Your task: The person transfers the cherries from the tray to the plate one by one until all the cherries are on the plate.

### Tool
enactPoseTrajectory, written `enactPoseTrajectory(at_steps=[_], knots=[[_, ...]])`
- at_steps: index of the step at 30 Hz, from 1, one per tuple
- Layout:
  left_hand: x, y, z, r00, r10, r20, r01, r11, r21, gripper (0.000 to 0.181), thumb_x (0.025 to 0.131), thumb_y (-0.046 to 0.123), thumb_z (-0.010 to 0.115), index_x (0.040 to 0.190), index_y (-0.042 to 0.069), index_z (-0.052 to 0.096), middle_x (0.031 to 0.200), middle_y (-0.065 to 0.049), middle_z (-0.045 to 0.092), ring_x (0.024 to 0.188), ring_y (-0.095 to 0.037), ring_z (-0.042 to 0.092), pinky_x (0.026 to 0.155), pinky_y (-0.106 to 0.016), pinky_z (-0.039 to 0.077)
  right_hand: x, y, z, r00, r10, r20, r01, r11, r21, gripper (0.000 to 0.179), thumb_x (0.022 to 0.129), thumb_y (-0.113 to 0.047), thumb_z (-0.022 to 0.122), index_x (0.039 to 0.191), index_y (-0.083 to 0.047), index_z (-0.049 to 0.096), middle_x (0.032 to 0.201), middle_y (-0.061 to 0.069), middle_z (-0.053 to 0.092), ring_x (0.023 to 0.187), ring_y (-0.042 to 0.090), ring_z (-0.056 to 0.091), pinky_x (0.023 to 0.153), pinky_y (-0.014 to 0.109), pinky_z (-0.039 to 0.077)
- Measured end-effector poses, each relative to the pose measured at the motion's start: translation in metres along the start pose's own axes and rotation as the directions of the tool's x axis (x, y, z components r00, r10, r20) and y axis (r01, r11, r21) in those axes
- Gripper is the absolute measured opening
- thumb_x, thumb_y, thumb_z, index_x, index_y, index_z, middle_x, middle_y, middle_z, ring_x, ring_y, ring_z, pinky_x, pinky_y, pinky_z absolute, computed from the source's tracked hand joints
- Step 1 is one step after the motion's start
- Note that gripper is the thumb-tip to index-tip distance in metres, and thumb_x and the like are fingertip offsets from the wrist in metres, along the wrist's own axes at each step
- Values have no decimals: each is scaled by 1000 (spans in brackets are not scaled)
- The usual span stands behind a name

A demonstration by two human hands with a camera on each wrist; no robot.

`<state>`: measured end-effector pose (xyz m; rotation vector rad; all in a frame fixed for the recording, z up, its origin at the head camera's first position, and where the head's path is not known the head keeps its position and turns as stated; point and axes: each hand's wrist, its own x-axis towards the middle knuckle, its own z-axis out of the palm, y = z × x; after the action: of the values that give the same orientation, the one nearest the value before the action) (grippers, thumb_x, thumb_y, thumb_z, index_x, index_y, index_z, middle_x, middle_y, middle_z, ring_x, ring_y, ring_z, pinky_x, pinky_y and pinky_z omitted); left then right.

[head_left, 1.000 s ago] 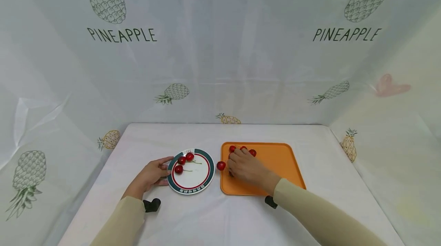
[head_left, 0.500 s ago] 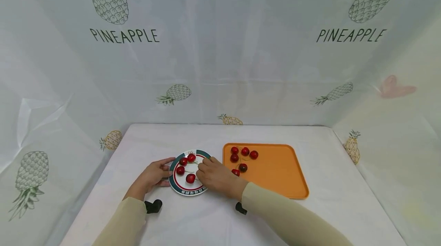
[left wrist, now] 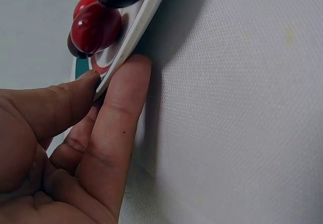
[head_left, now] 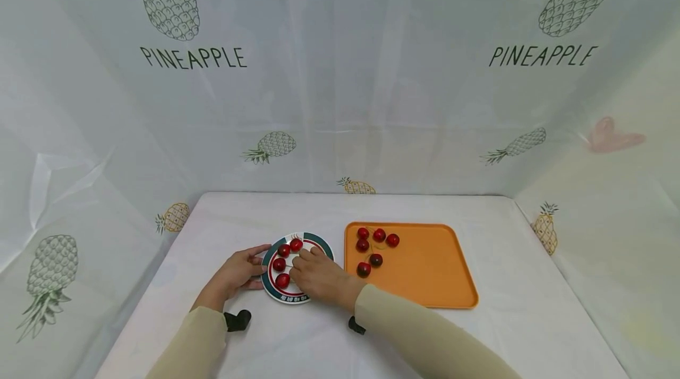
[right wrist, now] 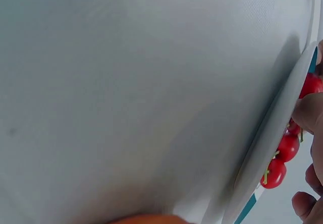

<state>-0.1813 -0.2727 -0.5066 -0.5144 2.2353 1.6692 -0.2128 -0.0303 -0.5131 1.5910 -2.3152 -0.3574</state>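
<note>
A round white plate (head_left: 326,245) with a green and red rim stands on the white cloth, bearing several dark red cherries (head_left: 279,264). My left hand (head_left: 234,273) holds its left edge; in the left wrist view the thumb (left wrist: 75,100) lies on the rim (left wrist: 135,35) and a finger is underneath. Over the plate, my right hand (head_left: 319,275) has its fingertips beside the front cherry (head_left: 282,280), pinching its thin stem. That stem is mostly hidden by the fingers. At the right wrist view's edge, the right thumb (right wrist: 310,114) overlaps the red cherries (right wrist: 288,148).
An orange tray (head_left: 425,261) lies right of the plate, with several stemmed cherries (head_left: 379,235) toward its left side. A pineapple-print sheet (head_left: 340,84) hangs behind and at both sides of the table (head_left: 297,343).
My right hand has moved left from the tray to the plate, bringing a cherry, and then farther left with it toward the plate's left side. The left hand stays at the rim.
</note>
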Motion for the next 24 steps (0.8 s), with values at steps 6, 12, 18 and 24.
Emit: enactPoseTrajectory(at_steps=[6, 12, 18, 24], knots=[[0, -2, 0, 1000, 8, -3, -8, 1000, 2, 61, 100, -4, 65, 156, 16, 52, 117, -17, 52, 83, -21, 67, 74, -38, 67, 5, -3, 3, 1000, 8, 9, -8, 1000, 6, 38, 95, -42, 78, 125, -21, 68, 118, -7, 67, 113, 16, 52, 86, 25, 42], [1, -2, 1, 1000, 6, -7, -6, 1000, -9, 62, 99, -5, 64, 156, 17, 53, 117, -16, 53, 84, -21, 67, 74, -37, 67, 9, -7, 0, 1000, 11, 12, -11, 1000, -15, 30, 100, -40, 71, 124, -22, 69, 115, -7, 67, 111, 15, 53, 85, 25, 43], [0, -4, 0, 1000, 16, -12, -16, 1000, -3, 61, 99, -5, 64, 156, 16, 53, 117, -17, 52, 84, -21, 67, 73, -38, 67, 9, -9, -1, 1000, 18, 25, -18, 1000, -21, 36, 98, -42, 75, 127, -22, 69, 117, -6, 67, 112, 15, 53, 87, 25, 45], [-1, -4, 1, 1000, 18, -16, -18, 1000, 10, 61, 100, -5, 64, 156, 17, 53, 119, -18, 52, 84, -21, 67, 73, -38, 67, 4, -7, -10, 999, 50, 19, -50, 999, -4, 37, 95, -45, 77, 124, -23, 70, 116, -6, 66, 110, 15, 51, 90, 26, 46]])
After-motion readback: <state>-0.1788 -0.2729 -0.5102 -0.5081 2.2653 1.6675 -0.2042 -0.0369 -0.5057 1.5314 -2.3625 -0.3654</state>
